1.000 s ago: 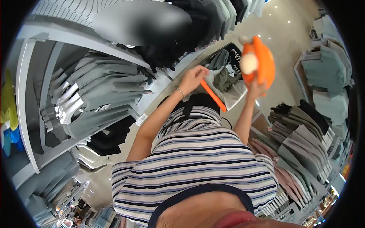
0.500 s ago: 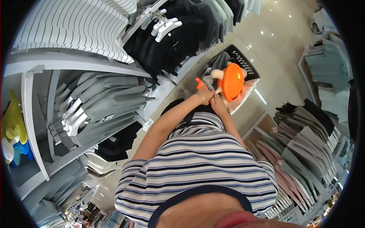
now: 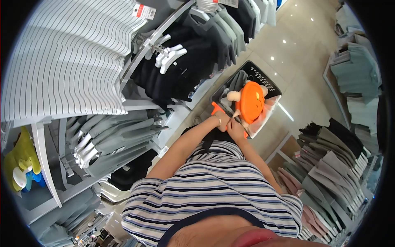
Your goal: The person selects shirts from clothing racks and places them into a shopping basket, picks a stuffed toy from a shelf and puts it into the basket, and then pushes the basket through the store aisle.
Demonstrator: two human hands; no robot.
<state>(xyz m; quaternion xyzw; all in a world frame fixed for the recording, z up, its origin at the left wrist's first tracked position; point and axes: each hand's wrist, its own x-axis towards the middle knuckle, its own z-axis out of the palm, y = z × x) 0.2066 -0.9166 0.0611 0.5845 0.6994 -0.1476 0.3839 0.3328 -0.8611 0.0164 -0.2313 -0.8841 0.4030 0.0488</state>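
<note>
Where left hand (image 3: 222, 122) meets right hand (image 3: 235, 131), basket (image 3: 270, 84) holds orange toy (image 3: 251, 103).

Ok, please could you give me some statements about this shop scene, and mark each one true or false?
1. The orange plush toy lies in the dark basket. True.
2. The bracelet is on the right wrist. False: the bracelet is on the wrist of the left hand.
3. The left hand and the right hand are close together, at the orange handle. True.
4. The hangers in the black shirts are black. False: the hangers in the black shirts are white.
5. The yellow-green toy is in the basket too. False: the yellow-green toy is at the far left, beside a pale rack post.
</note>
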